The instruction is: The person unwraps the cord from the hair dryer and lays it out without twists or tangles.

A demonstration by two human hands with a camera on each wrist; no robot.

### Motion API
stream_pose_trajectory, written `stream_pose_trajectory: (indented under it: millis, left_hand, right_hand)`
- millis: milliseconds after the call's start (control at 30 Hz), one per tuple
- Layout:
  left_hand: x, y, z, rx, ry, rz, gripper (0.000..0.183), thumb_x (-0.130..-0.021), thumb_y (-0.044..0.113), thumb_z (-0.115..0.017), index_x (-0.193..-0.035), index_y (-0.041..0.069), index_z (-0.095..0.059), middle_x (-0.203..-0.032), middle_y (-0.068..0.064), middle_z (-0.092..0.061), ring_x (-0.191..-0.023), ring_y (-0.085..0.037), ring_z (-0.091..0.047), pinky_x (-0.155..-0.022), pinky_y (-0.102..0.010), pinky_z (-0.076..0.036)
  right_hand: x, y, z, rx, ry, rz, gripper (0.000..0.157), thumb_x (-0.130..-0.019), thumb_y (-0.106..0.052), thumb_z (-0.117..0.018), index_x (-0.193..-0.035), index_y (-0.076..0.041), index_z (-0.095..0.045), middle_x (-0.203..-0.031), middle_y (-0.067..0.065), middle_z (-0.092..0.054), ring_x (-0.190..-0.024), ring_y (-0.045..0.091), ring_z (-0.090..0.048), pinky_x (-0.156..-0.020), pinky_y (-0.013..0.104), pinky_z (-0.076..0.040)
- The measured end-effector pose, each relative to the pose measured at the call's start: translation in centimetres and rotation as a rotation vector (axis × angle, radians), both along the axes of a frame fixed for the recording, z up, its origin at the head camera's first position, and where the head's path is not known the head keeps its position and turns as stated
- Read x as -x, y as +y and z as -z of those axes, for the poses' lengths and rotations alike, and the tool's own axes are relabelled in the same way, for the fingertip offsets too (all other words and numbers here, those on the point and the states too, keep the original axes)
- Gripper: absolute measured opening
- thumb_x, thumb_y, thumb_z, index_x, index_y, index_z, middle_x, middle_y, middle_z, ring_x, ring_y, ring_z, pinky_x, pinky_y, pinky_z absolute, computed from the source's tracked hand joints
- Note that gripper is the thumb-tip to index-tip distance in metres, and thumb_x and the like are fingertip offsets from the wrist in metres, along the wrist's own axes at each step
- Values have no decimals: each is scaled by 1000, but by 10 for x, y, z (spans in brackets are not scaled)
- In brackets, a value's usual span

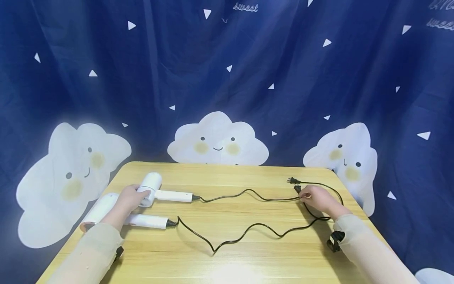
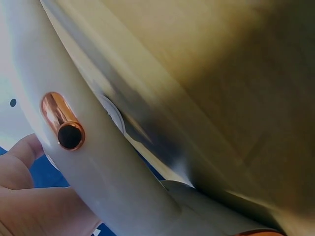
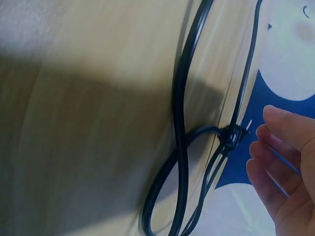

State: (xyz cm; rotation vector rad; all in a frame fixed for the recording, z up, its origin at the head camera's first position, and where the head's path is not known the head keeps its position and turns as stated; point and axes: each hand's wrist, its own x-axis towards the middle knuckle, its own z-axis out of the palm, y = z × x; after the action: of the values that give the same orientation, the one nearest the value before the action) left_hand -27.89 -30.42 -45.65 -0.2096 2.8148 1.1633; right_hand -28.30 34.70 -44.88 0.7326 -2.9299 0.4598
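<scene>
Two white hair dryers lie on the table with their handles pointing right. My left hand (image 1: 129,200) grips the barrel of the farther, smaller hair dryer (image 1: 151,182), thumb across its side. Under my left wrist lies the nearer hair dryer (image 1: 101,209), partly hidden by the forearm. Its handle (image 2: 106,162), with a copper switch, crosses the left wrist view in front of my fingers. My right hand (image 1: 318,198) hovers by the black plug (image 1: 297,189) and cord, fingers loosely bent. In the right wrist view, its fingertips (image 3: 275,115) are apart from the plugs.
A second black plug (image 1: 293,180) lies just beyond the first. Two black cords (image 1: 244,232) run wavily across the wooden table (image 1: 234,177), looping near my right wrist. Behind the far edge hangs a blue curtain (image 1: 198,51) with clouds and triangles.
</scene>
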Motion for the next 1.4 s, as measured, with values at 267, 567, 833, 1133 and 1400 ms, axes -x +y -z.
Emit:
stream_pose_trajectory:
  millis: [267, 567, 833, 1133, 1400]
  left_hand:
    - [-2, 0, -1, 0, 15, -2, 67, -100, 28, -55, -140, -22, -35, -136, -43, -43, -121, -55, -47, -105, -61, -39]
    - [-4, 2, -1, -2, 12, -8, 67, -100, 27, -55, -140, -21, -34, -136, -43, -43, -123, -54, -46, -106, -61, -38]
    - [-4, 2, 0, -16, 4, -18, 69, -99, 29, -55, -142, -21, -32, -139, -43, -40, -125, -55, -43, -108, -61, -35]
    - [-3, 2, 1, -42, -3, -30, 69, -99, 29, -56, -143, -20, -32, -141, -42, -38, -127, -55, -42, -108, -61, -35]
    - [-4, 2, 1, -36, 4, -31, 69, -99, 29, -56, -142, -19, -33, -140, -42, -40, -126, -55, -43, -109, -61, -35]
  right_hand:
    - [-5, 12, -5, 25, -9, 132, 11, -90, -8, -73, -98, -1, -75, -93, 9, -72, -84, 28, -68, -77, 49, -57]
    - [-1, 37, 5, 32, 18, 198, 9, -87, -2, -72, -94, 3, -73, -87, 13, -71, -80, 33, -67, -74, 51, -55]
    - [-1, 58, 16, 31, -11, 296, 11, -86, -4, -72, -92, 5, -70, -86, 17, -69, -82, 38, -65, -74, 54, -53]
    - [1, 70, 23, 7, -51, 350, 17, -87, -6, -72, -96, 9, -68, -88, 20, -67, -83, 37, -64, -74, 55, -51]
    - [5, 76, 31, -16, -43, 349, 20, -84, -3, -71, -97, 11, -66, -85, 21, -67, -81, 39, -65, -75, 56, -52]
